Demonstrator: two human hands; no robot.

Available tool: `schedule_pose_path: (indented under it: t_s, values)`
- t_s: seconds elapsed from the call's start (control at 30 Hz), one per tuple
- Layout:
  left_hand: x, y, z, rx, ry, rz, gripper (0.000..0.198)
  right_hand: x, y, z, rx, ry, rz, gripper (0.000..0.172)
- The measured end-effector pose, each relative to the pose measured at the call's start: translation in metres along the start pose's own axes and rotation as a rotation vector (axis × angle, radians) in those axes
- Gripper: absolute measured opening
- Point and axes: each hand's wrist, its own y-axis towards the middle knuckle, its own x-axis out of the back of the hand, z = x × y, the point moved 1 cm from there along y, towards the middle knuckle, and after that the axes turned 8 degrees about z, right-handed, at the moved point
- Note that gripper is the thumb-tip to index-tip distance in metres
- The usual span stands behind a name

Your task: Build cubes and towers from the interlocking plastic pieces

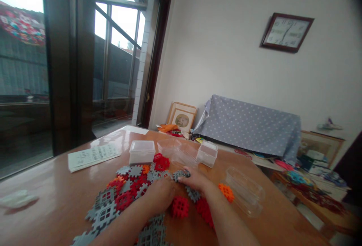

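My right hand (pixel 195 180) pinches a grey toothed building piece (pixel 180 174) between thumb and fingers, over the middle of the table. Close beside it, my left hand (pixel 162 196) is curled with its back towards me; its fingers are hidden, so what they grip does not show. Flat, square-toothed interlocking pieces lie around both hands: a red piece (pixel 180 206) between the wrists, a grey window piece (pixel 105 214) on the left, and an orange piece (pixel 226 192) to the right of my right forearm. More red pieces (pixel 204 211) are partly covered by that forearm.
Behind the pieces stand a lidded clear box (pixel 141 152) and a smaller clear box (pixel 207 153). An open clear plastic case (pixel 244 192) lies on the right. Handwritten paper (pixel 94 156) and a crumpled white tissue (pixel 17 199) lie on the left of the brown table (pixel 56 185).
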Motion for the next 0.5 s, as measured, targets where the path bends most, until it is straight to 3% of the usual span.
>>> schedule_pose_path:
  t_s: [0.3, 0.5]
  values:
    - [0.021, -0.014, -0.008, 0.102, 0.17, 0.022, 0.03, -0.011, -0.032, 0.007, 0.03, -0.05, 0.043, 0.049]
    - [0.021, -0.015, 0.001, 0.108, 0.224, 0.031, 0.025, -0.018, -0.067, 0.012, 0.053, -0.087, 0.054, 0.042]
